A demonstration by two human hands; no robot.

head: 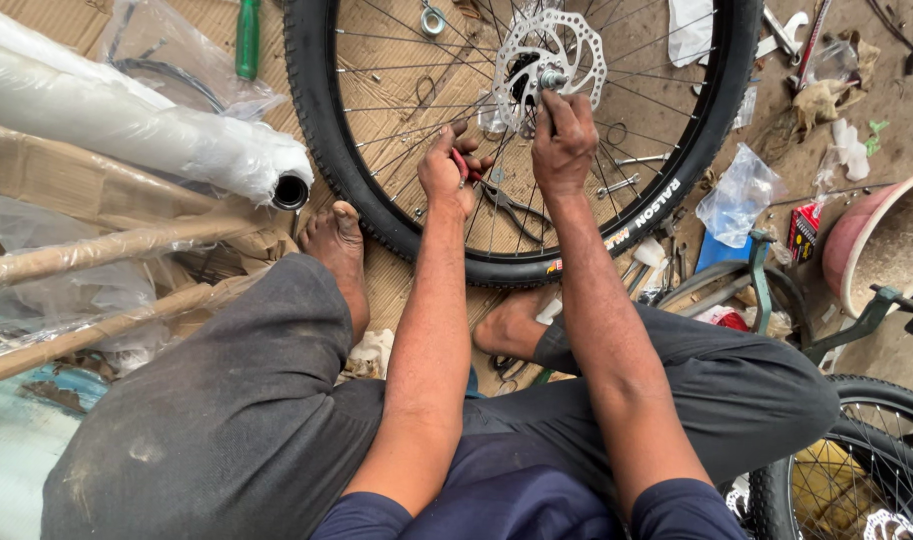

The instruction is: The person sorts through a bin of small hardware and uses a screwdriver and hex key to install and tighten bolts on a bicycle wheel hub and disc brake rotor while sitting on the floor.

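Wheel (377, 190) lay flat on cardboard (397, 290), braced by my bare feet so it could not turn, while my right hand (564, 140) pinched the axle end (553, 78) beside the brake disc (557, 50) and my left hand (447, 170) gripped red-handled pliers (464, 168).

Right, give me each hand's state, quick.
Left hand: closed on red-handled metal pliers.
Right hand: fingers closed on the black-tyred wheel's silver axle end.
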